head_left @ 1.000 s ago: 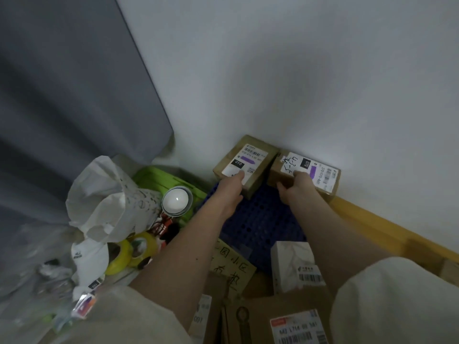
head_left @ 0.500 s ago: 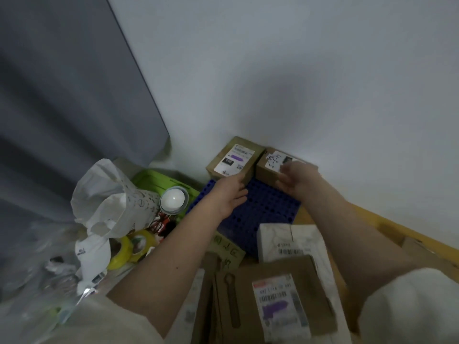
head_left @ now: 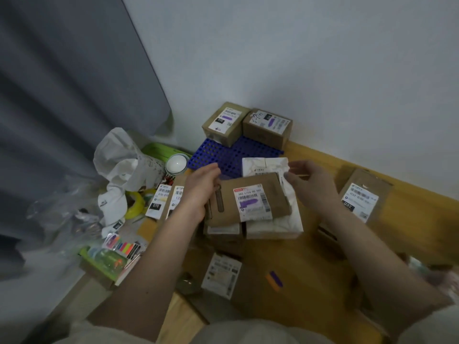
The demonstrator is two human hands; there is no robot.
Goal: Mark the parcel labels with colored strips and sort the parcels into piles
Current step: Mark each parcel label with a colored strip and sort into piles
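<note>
The left hand (head_left: 202, 188) hides the flat brown parcel's (head_left: 250, 198) left edge; label print is blurred.
</note>
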